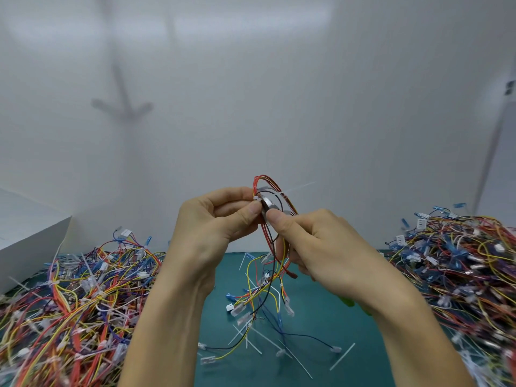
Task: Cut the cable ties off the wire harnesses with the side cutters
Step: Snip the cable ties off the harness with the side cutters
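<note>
A wire harness (266,236) is held up above the middle of the green mat (349,275), with its loose ends hanging down to the mat. The harness is pinched by the left hand (217,219) between thumb and fingers, just beside a white cable tie (275,194) that is wrapped around the looped wires. The side cutters (268,204) are grasped in the right hand (315,241), whose fingers are curled round them. Their metal head is placed at the tie, and green handles are seen under the wrist. Whether the blades are closed on the tie cannot be told. Cut tie pieces (251,339) are scattered on the near part of the mat. One pile of harnesses (83,289) lies at the left side of the mat and another pile (460,261) at its right side. A white box (28,241) stands beyond the mat's left edge.
</note>
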